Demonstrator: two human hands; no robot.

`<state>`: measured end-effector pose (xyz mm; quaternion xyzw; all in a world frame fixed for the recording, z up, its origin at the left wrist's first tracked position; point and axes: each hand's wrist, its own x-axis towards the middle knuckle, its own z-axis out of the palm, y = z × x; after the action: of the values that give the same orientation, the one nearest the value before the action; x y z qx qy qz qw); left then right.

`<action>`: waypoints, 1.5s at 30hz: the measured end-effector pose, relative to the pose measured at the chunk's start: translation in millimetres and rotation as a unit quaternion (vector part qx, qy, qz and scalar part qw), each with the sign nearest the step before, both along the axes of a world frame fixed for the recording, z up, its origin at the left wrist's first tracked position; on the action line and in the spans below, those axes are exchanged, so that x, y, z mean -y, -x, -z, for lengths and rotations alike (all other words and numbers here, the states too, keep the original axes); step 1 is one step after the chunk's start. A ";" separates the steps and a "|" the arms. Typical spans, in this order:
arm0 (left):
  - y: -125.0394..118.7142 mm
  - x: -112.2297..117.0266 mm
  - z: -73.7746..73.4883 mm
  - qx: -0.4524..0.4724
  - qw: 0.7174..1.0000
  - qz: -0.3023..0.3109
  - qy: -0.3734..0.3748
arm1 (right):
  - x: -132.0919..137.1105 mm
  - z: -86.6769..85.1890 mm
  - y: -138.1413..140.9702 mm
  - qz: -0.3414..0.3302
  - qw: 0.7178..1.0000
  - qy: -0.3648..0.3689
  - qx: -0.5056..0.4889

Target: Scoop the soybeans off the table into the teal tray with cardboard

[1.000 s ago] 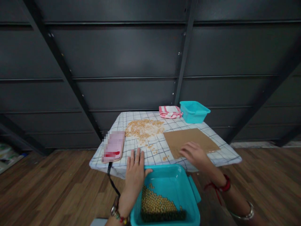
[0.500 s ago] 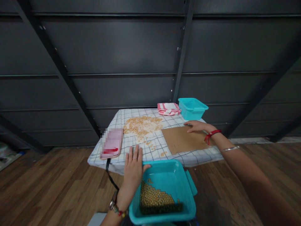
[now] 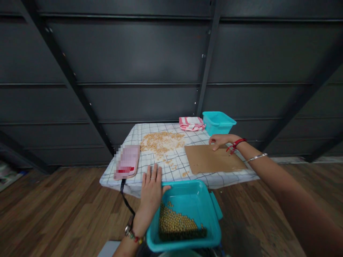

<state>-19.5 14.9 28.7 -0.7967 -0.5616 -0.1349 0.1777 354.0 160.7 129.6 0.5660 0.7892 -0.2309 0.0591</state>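
My left hand point(image 3: 150, 191) lies flat with fingers spread on the tablecloth's near edge, its thumb over the rim of a turquoise plastic basin point(image 3: 197, 203). The basin holds a heap of soybeans point(image 3: 177, 222) in its near left part. My right hand point(image 3: 220, 140) is at the far edge of a flat brown sheet of cardboard point(image 3: 211, 160), fingers curled and thumb over the sheet, so it looks closed on that edge. The fingertips are partly hidden. More soybeans point(image 3: 160, 140), mixed with paler bits, are spread on the cloth left of the cardboard.
On the checked tablecloth point(image 3: 171, 173) are a pink phone-like case point(image 3: 131, 160) with a black strap, a folded pink-and-white towel point(image 3: 191, 124) and a second turquoise basin point(image 3: 218, 123). A dark panelled wall point(image 3: 139, 53) stands behind the table, above a wooden floor point(image 3: 66, 207).
My right hand's fingers, stretched out before, have curled in at the cardboard's far edge, and the wrist has risen slightly. My left hand stays on the cloth and basin rim.
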 end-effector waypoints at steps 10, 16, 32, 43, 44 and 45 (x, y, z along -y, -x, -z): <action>1.5 -1.6 6.3 0.006 0.999 0.001 -0.045 | 6.8 2.0 2.0 0.002 1.000 -0.004 -0.009; 0.0 -1.3 4.5 0.016 0.999 -0.002 -0.048 | 6.5 1.3 9.6 -0.004 1.000 0.014 -0.017; 2.4 -0.4 0.6 0.008 0.999 -0.001 -0.036 | 19.6 -68.4 21.0 -0.047 0.997 -0.041 -0.037; 4.7 -0.2 3.2 0.012 0.999 0.005 -0.044 | 75.9 -134.9 49.8 -0.097 0.956 -0.278 0.003; 4.9 -0.3 2.9 0.010 0.999 0.004 -0.042 | 78.5 -130.8 54.5 -0.105 0.950 -0.295 0.017; 5.0 -0.3 2.6 0.009 0.999 0.003 -0.042 | 80.3 -125.5 58.9 -0.112 0.946 -0.303 0.029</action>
<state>-24.5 15.2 26.1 -0.7890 -0.5547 -0.1659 0.2055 295.1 80.4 255.2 0.4715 0.8782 0.0436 -0.0671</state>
